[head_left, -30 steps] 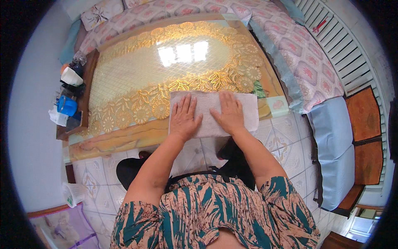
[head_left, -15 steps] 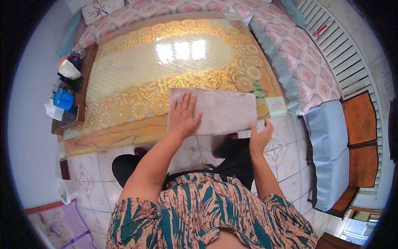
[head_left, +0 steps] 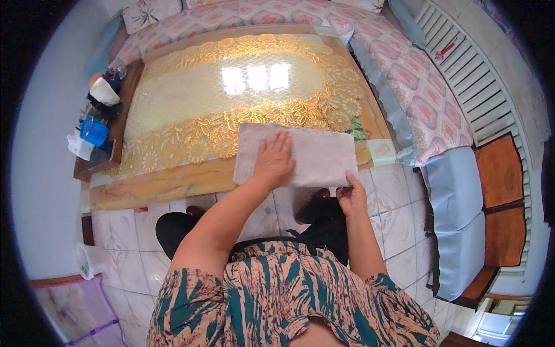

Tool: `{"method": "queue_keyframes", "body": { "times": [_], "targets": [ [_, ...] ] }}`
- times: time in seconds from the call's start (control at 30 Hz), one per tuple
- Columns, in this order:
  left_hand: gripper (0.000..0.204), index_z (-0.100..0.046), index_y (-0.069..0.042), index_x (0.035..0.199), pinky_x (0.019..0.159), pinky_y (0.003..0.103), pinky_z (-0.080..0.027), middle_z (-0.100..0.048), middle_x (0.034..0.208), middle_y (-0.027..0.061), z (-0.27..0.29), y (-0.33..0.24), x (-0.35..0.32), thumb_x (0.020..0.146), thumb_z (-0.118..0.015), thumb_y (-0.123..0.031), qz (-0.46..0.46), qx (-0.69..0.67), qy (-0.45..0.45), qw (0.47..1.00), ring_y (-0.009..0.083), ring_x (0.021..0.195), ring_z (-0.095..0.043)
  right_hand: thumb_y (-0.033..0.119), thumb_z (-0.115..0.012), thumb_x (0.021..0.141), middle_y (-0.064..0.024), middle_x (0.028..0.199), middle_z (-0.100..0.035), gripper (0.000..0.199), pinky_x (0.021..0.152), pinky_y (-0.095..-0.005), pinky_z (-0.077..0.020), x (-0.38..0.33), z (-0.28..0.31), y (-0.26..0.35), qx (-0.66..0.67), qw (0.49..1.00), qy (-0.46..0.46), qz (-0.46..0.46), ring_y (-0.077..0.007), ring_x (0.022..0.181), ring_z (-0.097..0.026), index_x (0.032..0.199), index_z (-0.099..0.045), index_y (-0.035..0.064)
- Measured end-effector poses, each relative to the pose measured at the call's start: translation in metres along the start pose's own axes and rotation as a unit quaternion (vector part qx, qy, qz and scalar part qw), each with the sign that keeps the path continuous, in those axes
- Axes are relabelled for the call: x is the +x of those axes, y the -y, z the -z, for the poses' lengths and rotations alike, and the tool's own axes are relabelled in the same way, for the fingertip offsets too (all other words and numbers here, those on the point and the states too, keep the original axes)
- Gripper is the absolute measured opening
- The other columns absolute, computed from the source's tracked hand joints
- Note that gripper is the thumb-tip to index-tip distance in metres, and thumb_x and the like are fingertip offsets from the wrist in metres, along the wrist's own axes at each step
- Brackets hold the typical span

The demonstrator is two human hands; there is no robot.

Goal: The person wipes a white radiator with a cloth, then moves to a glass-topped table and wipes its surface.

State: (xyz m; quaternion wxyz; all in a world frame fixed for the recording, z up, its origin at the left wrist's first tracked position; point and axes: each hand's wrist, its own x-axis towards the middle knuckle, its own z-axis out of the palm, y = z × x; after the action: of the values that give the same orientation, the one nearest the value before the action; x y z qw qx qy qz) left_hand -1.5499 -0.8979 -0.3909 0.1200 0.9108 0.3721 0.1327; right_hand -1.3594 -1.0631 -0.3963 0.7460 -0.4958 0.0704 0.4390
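A folded pinkish-grey towel lies flat at the near edge of the table, which has a gold lace-patterned cover. My left hand rests palm down on the towel's left half, its fingers stretched out. At the towel's near right corner, my right hand pinches the edge between thumb and fingers. Part of the towel's near edge is hidden behind my left hand and wrist.
A wooden tray with a blue container and tissues stands at the table's left side. Along the right runs a seat with a pink patterned cover. A light blue cushioned seat stands nearer. A white bin is at lower left.
My left hand has slid right across the towel. My right hand has moved from beside the towel's right corner to pinching that corner. The towel's near edge shifted slightly.
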Motion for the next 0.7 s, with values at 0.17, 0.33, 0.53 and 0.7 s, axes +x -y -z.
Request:
{"method": "queue_keyframes", "body": {
  "times": [0.17, 0.33, 0.53, 0.7],
  "targets": [
    [0.061, -0.030, -0.008, 0.146, 0.116, 0.048, -0.016, -0.025, 0.154, 0.0096, -0.003, -0.017, 0.012, 0.093, -0.043, -0.034, -0.015, -0.029, 0.023, 0.999, 0.0267, 0.143, -0.021, 0.013, -0.072, 0.080, -0.0015, 0.084, -0.062, 0.025, 0.047, -0.0222, -0.0392, -0.015, -0.022, 0.013, -0.079, 0.995, -0.014, 0.057, -0.0117, 0.064, -0.055, 0.100, -0.058, 0.0079],
    [0.061, -0.030, -0.009, 0.146, 0.116, 0.047, -0.014, -0.023, 0.155, 0.0087, -0.009, -0.018, 0.009, 0.093, -0.041, -0.037, -0.017, -0.022, 0.015, 1.000, 0.0266, 0.143, -0.020, 0.014, -0.072, 0.079, -0.0010, 0.083, -0.061, 0.026, 0.047, -0.0218, -0.0388, -0.029, -0.039, 0.015, -0.137, 0.981, -0.031, 0.137, -0.0109, 0.063, -0.055, 0.099, -0.057, 0.0082],
    [0.060, -0.033, -0.009, 0.145, 0.116, 0.046, -0.013, -0.027, 0.154, 0.0087, -0.007, -0.005, 0.008, 0.093, -0.042, -0.038, -0.056, -0.057, 0.017, 0.997, 0.0267, 0.143, -0.021, 0.012, -0.070, 0.082, -0.0047, 0.103, -0.062, 0.037, 0.067, -0.0264, -0.0498, -0.040, -0.083, 0.024, -0.140, 0.968, 0.064, 0.199, -0.0141, 0.087, -0.061, 0.115, -0.055, 0.0058],
    [0.059, -0.035, -0.008, 0.144, 0.116, 0.046, -0.014, -0.032, 0.151, 0.0099, -0.013, 0.005, -0.003, 0.092, -0.046, -0.034, -0.073, -0.056, -0.038, 0.995, 0.0276, 0.142, -0.024, 0.010, -0.066, 0.085, -0.0029, 0.096, -0.061, 0.023, 0.065, -0.0246, -0.0480, -0.044, -0.136, 0.010, -0.205, 0.934, 0.156, 0.248, -0.0097, 0.080, -0.058, 0.106, -0.057, 0.0055]
  ]
}}
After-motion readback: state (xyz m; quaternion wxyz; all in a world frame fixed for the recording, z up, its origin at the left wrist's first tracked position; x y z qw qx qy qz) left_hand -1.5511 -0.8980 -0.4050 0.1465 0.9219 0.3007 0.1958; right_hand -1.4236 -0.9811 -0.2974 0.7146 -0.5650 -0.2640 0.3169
